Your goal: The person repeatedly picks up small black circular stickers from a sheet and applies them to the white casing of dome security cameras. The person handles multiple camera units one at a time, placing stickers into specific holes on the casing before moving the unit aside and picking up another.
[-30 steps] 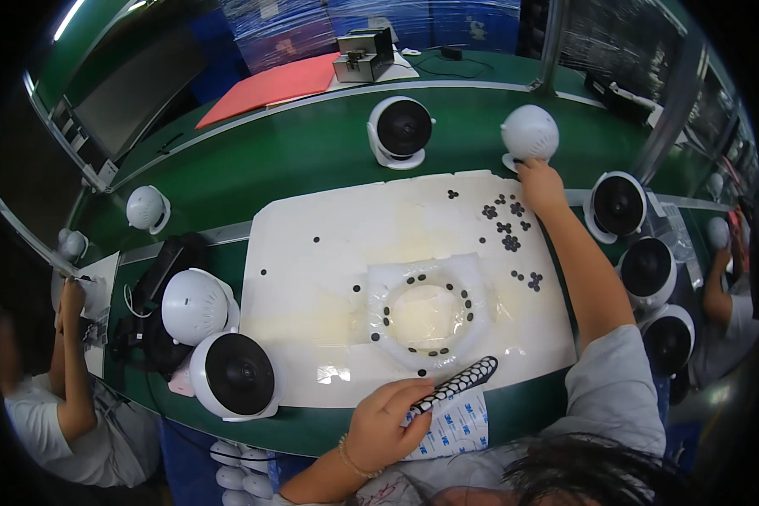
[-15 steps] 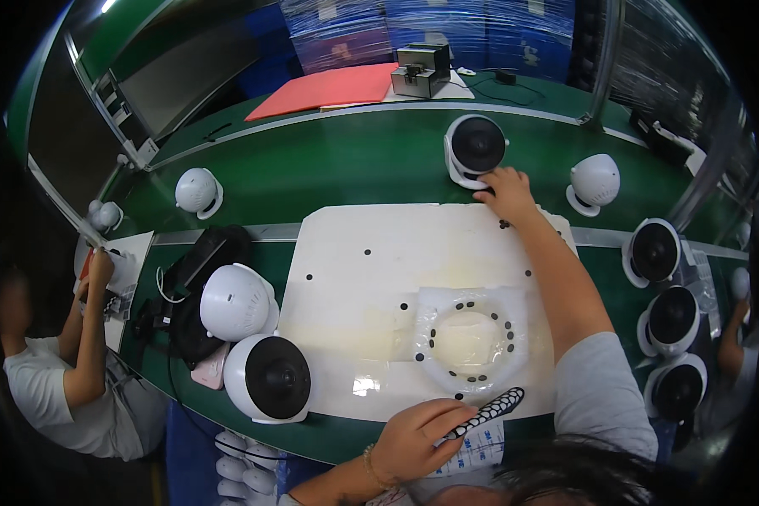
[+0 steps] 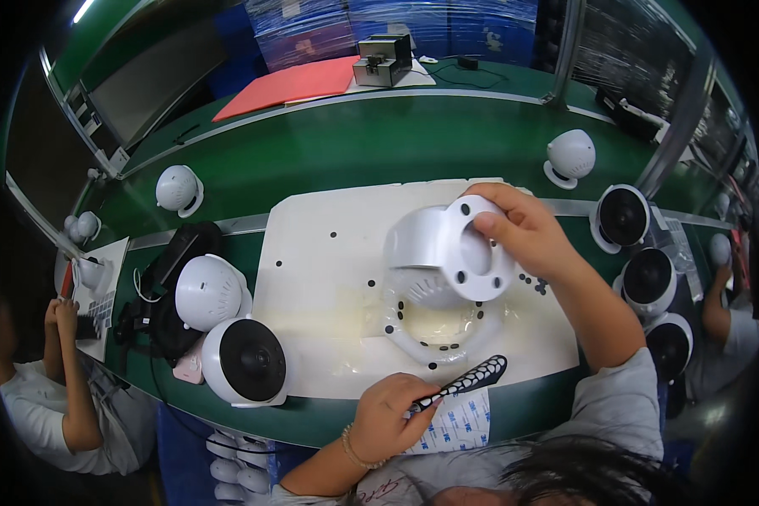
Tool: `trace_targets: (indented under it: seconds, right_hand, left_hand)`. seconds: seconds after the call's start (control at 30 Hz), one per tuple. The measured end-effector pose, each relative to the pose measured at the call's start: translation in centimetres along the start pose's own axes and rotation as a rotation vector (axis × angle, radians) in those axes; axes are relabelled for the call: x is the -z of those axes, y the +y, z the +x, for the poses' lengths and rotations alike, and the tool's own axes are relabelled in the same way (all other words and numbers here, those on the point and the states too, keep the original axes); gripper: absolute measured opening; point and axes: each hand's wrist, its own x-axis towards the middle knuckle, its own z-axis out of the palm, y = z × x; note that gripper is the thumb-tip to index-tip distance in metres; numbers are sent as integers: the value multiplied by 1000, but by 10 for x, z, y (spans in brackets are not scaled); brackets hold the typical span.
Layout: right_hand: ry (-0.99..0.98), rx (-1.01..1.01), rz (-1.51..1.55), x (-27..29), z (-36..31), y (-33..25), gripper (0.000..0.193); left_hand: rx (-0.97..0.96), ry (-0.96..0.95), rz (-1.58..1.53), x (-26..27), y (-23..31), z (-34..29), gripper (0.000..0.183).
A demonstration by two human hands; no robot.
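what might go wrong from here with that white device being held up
The right hand grips the white device by its base alone, so it might slip and drop onto the board.
If lowered carelessly, it might disturb the small dark dots there.
The patterned tool in the left hand points its broad end toward the right, so the device might knock it.
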Motion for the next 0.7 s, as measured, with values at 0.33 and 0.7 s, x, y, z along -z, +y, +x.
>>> trace_targets:
  seconds: [0.33, 0.7]
  right_hand:
    - [371, 478, -1245, 51, 116, 161, 6]
    - [-124, 169, -1379, 1, 118, 114, 21]
  left_hand:
    - [-12, -33, 9, 5, -5, -2, 23]
    - [-157, -153, 8, 8, -7, -6, 34]
